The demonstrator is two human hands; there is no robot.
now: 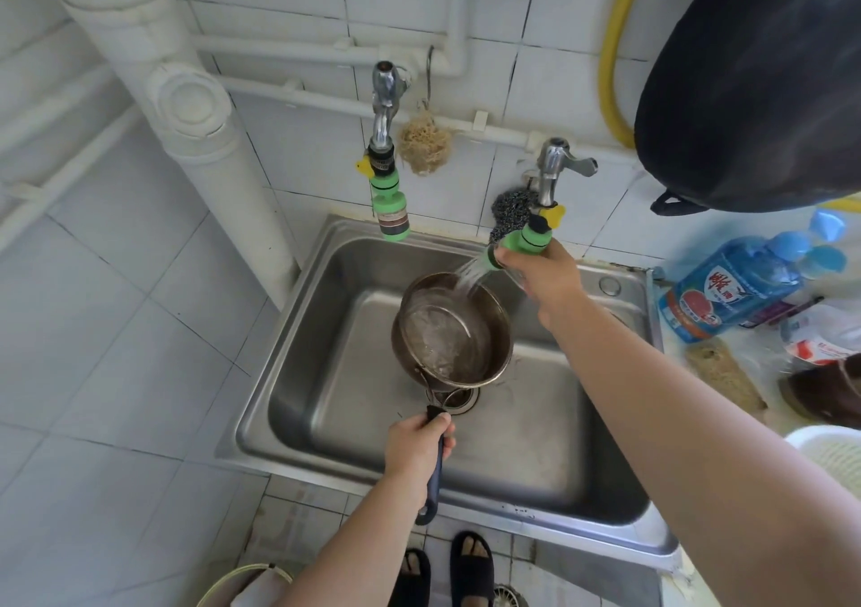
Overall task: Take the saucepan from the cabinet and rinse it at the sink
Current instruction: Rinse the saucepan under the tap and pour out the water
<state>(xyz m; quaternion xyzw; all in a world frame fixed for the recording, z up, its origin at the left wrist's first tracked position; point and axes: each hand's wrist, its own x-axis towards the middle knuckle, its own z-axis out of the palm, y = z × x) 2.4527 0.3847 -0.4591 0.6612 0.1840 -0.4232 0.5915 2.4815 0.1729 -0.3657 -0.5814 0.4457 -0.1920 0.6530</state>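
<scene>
Step in hand: the rinse itself. I judge the fetching from the cabinet done, since my saucepan (452,334) is already over the sink (536,429).
Saucepan: held above the basin, just over the drain (459,399), tilted so its mouth faces up toward me; water is pooling and churning inside.
Water: a spray leaves the green nozzle (524,243) on the right tap (552,171) and lands on the far inner wall of the pan.
Left hand (417,443): fingers wrapped tight round the dark handle (435,462), carrying the pan's weight.
Right hand (543,275): closed round the nozzle, angling it toward the pan.
Left tap (384,103): untouched, no water from it.
Next move, as I judge it: swirl the water round the walls, then tip the pan toward the drain to empty it, keeping my grip firm as the water's weight shifts.
Risk: spray bouncing off the rim and over the sink edge.
</scene>
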